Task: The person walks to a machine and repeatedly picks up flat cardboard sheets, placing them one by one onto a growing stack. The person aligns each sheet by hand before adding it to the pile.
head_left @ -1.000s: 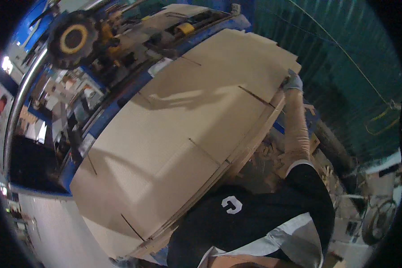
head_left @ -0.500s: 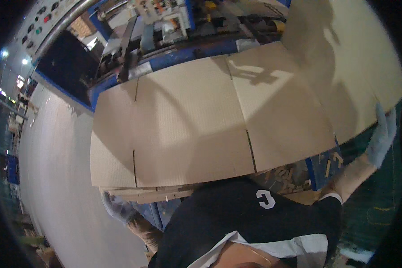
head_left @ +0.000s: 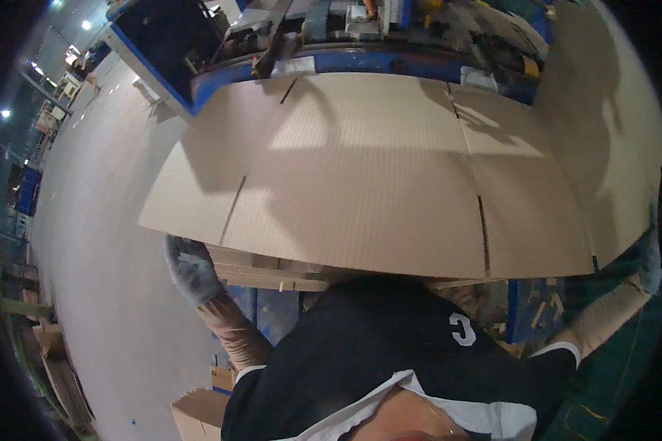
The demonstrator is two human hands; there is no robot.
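A wide brown cardboard sheet (head_left: 360, 176), creased and slotted like an unfolded box, spans the space before me. Its right panel stands bent upward. At the near left corner, my left hand (head_left: 191, 270) in a pale glove is closed on the sheet's edge from beneath, its fingertips hidden by the board. My right hand (head_left: 650, 261), also gloved, grips the lower edge of the raised right panel; its fingers are partly lost in the dark rim. Under the sheet, close to my body, lies a stack of more cardboard (head_left: 268, 275).
Beyond the sheet stands a blue machine (head_left: 353, 60) with dark rails and rollers. Cardboard scraps (head_left: 544, 312) lie by a blue frame at the lower right. Grey floor (head_left: 103, 257) stretches along the left, and a cardboard box (head_left: 198, 411) sits low beside my left arm.
My left hand and the sheet's near left corner have risen, lifting away from the stack. My view has shifted, so the machine's button panel has left the picture. Both hands keep hold.
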